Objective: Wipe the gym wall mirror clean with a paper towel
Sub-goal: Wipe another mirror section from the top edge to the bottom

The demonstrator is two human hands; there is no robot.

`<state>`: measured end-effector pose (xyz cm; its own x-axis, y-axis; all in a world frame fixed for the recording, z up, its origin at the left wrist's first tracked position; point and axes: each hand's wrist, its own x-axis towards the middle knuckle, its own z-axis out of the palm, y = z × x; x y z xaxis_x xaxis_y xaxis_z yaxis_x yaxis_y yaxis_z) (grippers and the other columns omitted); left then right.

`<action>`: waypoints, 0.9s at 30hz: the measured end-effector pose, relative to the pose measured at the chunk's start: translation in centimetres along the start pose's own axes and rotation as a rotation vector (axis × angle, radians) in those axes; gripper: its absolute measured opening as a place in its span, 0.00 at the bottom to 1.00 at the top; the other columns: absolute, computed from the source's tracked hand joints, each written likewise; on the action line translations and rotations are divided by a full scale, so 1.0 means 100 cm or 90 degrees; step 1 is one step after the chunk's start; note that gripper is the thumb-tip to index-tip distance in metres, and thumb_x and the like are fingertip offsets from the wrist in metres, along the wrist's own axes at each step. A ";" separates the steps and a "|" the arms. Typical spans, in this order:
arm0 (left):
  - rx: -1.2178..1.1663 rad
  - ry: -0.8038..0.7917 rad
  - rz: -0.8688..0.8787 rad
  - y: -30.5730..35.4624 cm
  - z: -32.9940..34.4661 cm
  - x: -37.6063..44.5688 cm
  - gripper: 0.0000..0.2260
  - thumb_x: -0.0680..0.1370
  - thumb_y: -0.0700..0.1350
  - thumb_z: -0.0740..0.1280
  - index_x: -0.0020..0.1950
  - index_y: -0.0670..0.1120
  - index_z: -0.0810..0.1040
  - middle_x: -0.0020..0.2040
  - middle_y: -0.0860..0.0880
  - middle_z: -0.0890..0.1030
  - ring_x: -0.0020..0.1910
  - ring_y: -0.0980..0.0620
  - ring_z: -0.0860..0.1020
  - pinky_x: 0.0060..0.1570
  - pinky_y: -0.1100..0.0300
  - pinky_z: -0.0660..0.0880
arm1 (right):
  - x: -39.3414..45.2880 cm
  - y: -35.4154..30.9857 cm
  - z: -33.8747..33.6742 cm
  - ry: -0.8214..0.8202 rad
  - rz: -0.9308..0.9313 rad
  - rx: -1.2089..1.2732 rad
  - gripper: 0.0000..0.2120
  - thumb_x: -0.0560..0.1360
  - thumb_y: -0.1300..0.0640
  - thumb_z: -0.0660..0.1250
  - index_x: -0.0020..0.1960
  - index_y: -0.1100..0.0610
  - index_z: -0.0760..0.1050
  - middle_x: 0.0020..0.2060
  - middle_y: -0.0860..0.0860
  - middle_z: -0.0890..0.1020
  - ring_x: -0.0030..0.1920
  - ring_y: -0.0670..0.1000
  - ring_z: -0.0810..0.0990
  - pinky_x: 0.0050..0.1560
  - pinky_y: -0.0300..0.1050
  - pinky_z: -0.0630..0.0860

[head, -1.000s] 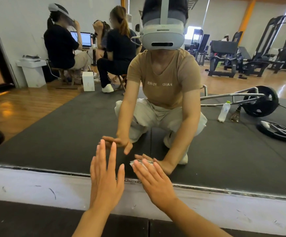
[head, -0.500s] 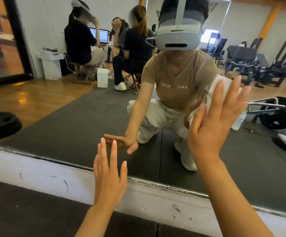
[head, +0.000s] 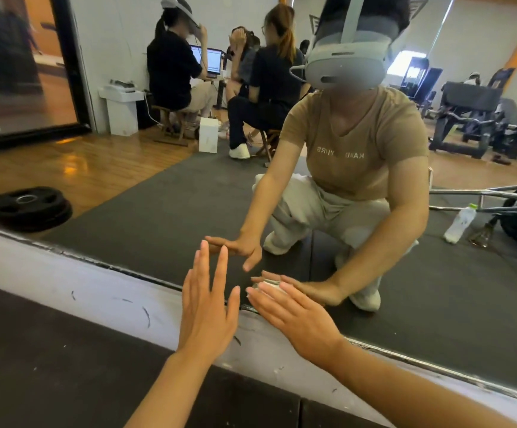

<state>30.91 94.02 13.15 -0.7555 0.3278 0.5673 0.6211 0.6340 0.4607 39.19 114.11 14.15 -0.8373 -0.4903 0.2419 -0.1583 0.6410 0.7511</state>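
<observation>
The wall mirror [head: 146,217] fills most of the view, and I see myself crouching in it. My right hand [head: 294,316] lies flat with straight fingers near the mirror's bottom edge and presses a white paper towel [head: 266,285] against the glass; only a sliver of the towel shows past my fingertips. My left hand [head: 209,307] is flat beside it, fingers spread and straight, its fingertips at the glass just left of the right hand, holding nothing.
A white painted ledge [head: 96,291] runs under the mirror, above dark floor mat [head: 50,366]. Reflected behind me are black weight plates [head: 28,208], a barbell, a water bottle [head: 461,223], gym machines and seated people at a laptop.
My right hand swept up the glass with the towel to chest height, then came back down to the mirror's bottom edge. My left hand stayed flat on the glass.
</observation>
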 end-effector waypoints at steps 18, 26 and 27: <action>-0.122 -0.025 -0.154 -0.003 -0.046 0.019 0.32 0.84 0.52 0.58 0.81 0.53 0.41 0.81 0.48 0.36 0.81 0.47 0.42 0.79 0.48 0.46 | 0.083 0.070 -0.084 0.358 0.372 0.121 0.29 0.78 0.62 0.66 0.77 0.63 0.62 0.78 0.58 0.58 0.79 0.63 0.53 0.79 0.61 0.49; -0.087 -0.078 -0.130 -0.022 -0.043 0.013 0.32 0.85 0.52 0.56 0.77 0.58 0.34 0.78 0.52 0.28 0.80 0.50 0.37 0.79 0.49 0.46 | 0.044 -0.024 -0.013 -0.025 0.016 0.051 0.45 0.68 0.57 0.76 0.79 0.57 0.56 0.79 0.57 0.41 0.79 0.58 0.32 0.76 0.55 0.29; -0.085 -0.078 -0.129 -0.023 -0.043 0.013 0.32 0.85 0.52 0.56 0.78 0.58 0.35 0.77 0.53 0.27 0.80 0.50 0.37 0.79 0.49 0.46 | 0.045 -0.023 -0.013 -0.046 -0.008 0.028 0.45 0.69 0.56 0.75 0.79 0.57 0.55 0.78 0.56 0.41 0.78 0.58 0.30 0.75 0.55 0.27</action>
<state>29.41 89.96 15.78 -0.8813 0.2912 0.3722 0.4713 0.5993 0.6471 36.49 109.67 14.34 -0.8704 -0.4556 0.1866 -0.1907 0.6614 0.7254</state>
